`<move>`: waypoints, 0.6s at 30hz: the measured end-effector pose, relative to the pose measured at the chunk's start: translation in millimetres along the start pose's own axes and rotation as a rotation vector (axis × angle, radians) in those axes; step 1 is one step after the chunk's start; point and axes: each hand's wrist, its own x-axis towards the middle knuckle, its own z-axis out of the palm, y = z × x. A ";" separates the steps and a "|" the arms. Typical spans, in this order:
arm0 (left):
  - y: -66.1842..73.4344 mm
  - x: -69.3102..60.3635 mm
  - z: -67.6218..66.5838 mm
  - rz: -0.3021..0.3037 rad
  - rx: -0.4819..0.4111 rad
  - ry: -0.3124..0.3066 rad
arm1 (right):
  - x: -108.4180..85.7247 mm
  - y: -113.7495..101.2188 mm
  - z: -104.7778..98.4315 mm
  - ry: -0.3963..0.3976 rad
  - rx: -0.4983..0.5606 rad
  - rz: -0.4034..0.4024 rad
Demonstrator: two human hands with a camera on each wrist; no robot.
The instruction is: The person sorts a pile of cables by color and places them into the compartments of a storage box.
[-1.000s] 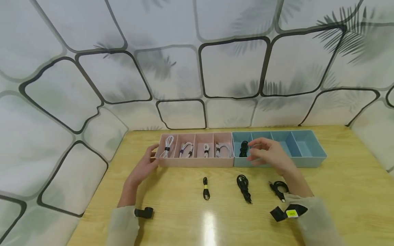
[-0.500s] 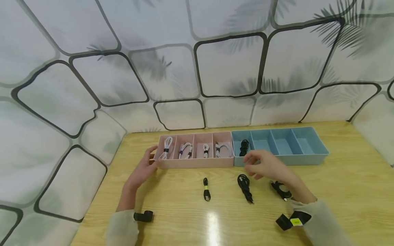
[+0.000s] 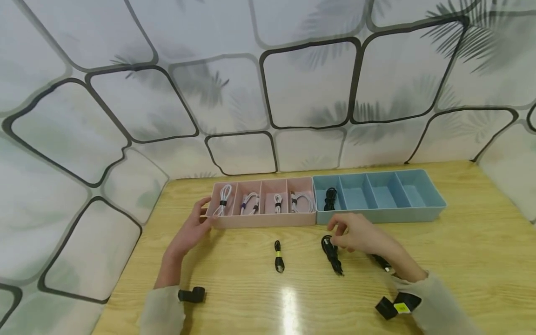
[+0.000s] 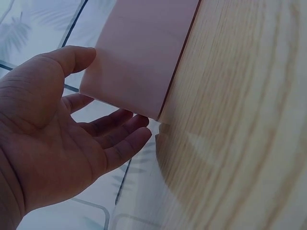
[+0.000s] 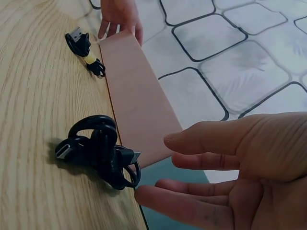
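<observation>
My left hand (image 3: 190, 235) rests against the left end of a pink divided box (image 3: 264, 220), its thumb at the front corner and its relaxed fingers by the end wall. In the head view, the right hand (image 3: 362, 233) hovers over a coiled black cable (image 3: 333, 260). Seen from the right wrist, its fingers (image 5: 182, 203) are apart and hold nothing, and the USB cable (image 5: 98, 148) lies just beyond them. A smaller black cable (image 3: 279, 258) with a yellow tie lies to the left. Another black cable (image 3: 382, 262) is partly hidden under the right wrist.
A blue divided box (image 3: 385, 216) adjoins the pink one, with a black cable (image 3: 330, 198) in its leftmost compartment. Each pink compartment holds white cable, such as the tied bundle (image 3: 278, 204). The patterned wall (image 3: 310, 149) rises behind the wooden table (image 3: 234, 288).
My right hand has come down from the blue box's front toward the coiled black cable, covering more of the rightmost cable. The left hand stays at the pink box. The head view has shifted slightly.
</observation>
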 end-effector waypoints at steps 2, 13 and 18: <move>1.6 1.3 -0.3 0.004 0.007 0.000 | 1.3 0.7 -0.8 0.002 -0.030 0.000; 6.0 -4.9 -1.0 -0.020 0.015 -0.017 | 4.5 2.4 9.8 -0.053 -0.195 0.025; 5.5 -4.9 2.3 -0.008 0.006 -0.012 | 2.0 1.4 9.3 -0.052 -0.237 0.025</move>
